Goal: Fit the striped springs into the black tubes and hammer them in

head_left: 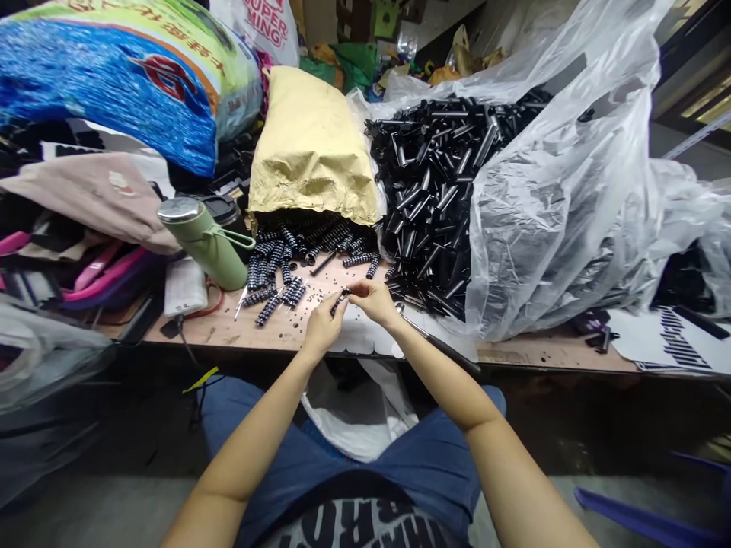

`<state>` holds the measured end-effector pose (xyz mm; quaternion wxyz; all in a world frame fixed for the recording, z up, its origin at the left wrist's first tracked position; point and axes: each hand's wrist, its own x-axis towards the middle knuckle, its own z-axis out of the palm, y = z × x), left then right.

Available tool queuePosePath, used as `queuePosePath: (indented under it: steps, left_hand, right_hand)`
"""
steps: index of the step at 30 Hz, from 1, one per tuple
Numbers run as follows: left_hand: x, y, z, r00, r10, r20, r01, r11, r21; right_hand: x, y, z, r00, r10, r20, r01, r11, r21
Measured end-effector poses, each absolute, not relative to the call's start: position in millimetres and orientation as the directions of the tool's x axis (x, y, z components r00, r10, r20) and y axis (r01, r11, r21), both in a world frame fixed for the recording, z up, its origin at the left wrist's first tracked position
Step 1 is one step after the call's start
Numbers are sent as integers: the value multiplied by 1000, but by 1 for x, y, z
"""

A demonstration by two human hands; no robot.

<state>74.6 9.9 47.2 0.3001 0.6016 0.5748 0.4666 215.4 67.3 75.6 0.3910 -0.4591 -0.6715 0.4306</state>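
Note:
My left hand (324, 326) is closed around a small black ribbed cylinder (336, 303), held just above the table near its front edge. At the top end of that cylinder, the fingers of my right hand (374, 301) are pinched together; whether a small part sits between them is too fine to see. Several similar black ribbed cylinders (268, 304) lie to the left of my hands, some with thin pale rods sticking out. More of them spill from the mouth of a yellow paper sack (314, 144). Tiny dark bits are scattered on the table (222, 326).
Behind my right hand, a clear plastic bag (525, 228) holds a large heap of glossy black tubes (422, 213). A black-handled tool (445, 350) lies by my right forearm. Leftward stand a green bottle (209, 247) and a white power bank (186, 288) with a cable.

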Motion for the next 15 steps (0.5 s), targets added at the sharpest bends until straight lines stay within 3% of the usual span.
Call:
queuePosePath:
  steps: [5,9,11,13,15]
  left_hand:
    - [78,10,45,-103,958,268,393,-209,895]
    - [86,17,32,-153,954,259,253,-216,943]
    - [91,22,23,-164,961,221,138,-200,970]
    - [94,24,16,-176,969,175,40,-171,984]
    - [96,25,14,-192,970,148,4,-150,989]
  right_hand:
    - [220,46,79,-325,893,312,429,433,-793]
    - [229,45,87,-465,805,369,534,587,-609]
    - [240,64,96,-328,859,394,694,502,-517]
    - [253,95,107,-33,906,423,869,235,-435]
    - [266,129,118,196,901,387,935,-54,-349]
